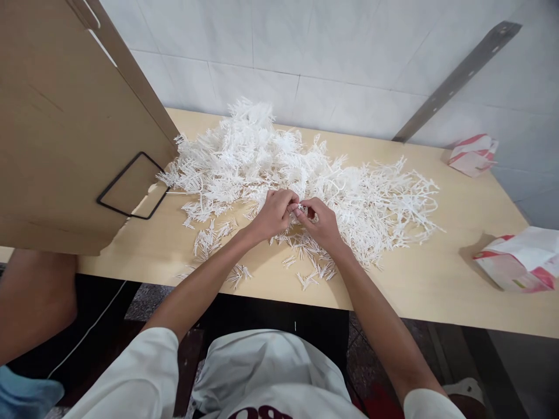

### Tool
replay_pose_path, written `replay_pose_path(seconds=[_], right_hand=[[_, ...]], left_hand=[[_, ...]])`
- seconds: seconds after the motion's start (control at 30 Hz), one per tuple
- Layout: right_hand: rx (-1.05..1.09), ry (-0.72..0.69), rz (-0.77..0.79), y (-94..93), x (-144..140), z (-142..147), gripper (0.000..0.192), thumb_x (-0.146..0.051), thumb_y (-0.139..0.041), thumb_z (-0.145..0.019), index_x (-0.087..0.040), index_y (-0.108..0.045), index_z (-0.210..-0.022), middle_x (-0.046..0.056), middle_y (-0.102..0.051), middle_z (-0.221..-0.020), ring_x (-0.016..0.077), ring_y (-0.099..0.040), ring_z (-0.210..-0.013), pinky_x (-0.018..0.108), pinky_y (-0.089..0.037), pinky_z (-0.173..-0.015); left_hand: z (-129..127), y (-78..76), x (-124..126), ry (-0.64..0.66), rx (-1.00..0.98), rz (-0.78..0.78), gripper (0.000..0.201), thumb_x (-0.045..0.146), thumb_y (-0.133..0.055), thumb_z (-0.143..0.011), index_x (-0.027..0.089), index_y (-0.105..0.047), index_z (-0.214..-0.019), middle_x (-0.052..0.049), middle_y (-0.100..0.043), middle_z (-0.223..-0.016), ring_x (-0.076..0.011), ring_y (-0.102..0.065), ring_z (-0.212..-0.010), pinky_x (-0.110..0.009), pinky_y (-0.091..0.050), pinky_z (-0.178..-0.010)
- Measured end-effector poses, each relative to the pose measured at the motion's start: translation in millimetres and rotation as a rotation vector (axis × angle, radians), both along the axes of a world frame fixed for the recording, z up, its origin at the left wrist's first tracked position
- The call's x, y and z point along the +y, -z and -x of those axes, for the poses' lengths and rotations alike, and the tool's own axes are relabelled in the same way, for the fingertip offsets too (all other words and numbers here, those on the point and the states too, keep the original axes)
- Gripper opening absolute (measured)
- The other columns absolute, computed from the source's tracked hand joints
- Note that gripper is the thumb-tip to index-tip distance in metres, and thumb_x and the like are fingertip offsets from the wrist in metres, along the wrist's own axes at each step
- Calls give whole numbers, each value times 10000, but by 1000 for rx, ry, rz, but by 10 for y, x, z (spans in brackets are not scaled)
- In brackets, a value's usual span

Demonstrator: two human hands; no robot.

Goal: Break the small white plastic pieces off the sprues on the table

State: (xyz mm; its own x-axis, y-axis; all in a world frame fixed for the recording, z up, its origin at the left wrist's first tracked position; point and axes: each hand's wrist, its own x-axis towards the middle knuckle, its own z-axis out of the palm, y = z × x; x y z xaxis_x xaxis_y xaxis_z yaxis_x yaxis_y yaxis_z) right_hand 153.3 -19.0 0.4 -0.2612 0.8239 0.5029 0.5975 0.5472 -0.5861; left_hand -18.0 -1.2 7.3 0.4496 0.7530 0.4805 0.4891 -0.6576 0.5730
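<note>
Paper bags (522, 260) right of white heap (262, 154); contents hidden. At heap's front, our left hand (277, 212) and right hand (322, 223) fingertip-pinch a white piece (300, 206).

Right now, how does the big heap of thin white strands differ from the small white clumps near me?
The big heap of thin white strands is piled high and dense; the small white clumps lie low and scattered. The heap sits mostly further back, the clumps nearer you. Both are white and rest on the pale wood-coloured table.
</note>
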Motion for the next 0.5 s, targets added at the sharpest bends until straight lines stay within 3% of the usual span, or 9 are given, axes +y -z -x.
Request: replay_pose_path(seconds=[0.2,0.33,0.5], right_hand=[[-158,-51,13,-20,3,-62,223,-403,-472,-944,-215,-587,-913,19,-604,-780,144,-535,-722,278,-412,-666],[-137,-74,5,-31,10,-76,245,-388,-427,-964,-220,-594,-901,20,-611,-785,141,-551,-739,272,-411,-667],[-70,-67,-89,11,22,-60,225,-346,-457,-947,-212,-610,-852,20,-630,-760,135,-566,-707,266,-422,-644]], left_hand=[[11,-1,1,31,106,-52,192,21,-396,-836,191,-474,-877,-13,-604,-868,-171,-506,-895,-332,-296,-819],[-7,3,4,40,13,45,120,173,-403,-932,188,-493,-854,-14,-601,-839,-165,-507,-855,-329,-316,-827],[-39,14,14,104,-159,204,188,306,-435,-937,181,-491,-807,-9,-563,-778,-143,-491,-750,-297,-358,-760]])
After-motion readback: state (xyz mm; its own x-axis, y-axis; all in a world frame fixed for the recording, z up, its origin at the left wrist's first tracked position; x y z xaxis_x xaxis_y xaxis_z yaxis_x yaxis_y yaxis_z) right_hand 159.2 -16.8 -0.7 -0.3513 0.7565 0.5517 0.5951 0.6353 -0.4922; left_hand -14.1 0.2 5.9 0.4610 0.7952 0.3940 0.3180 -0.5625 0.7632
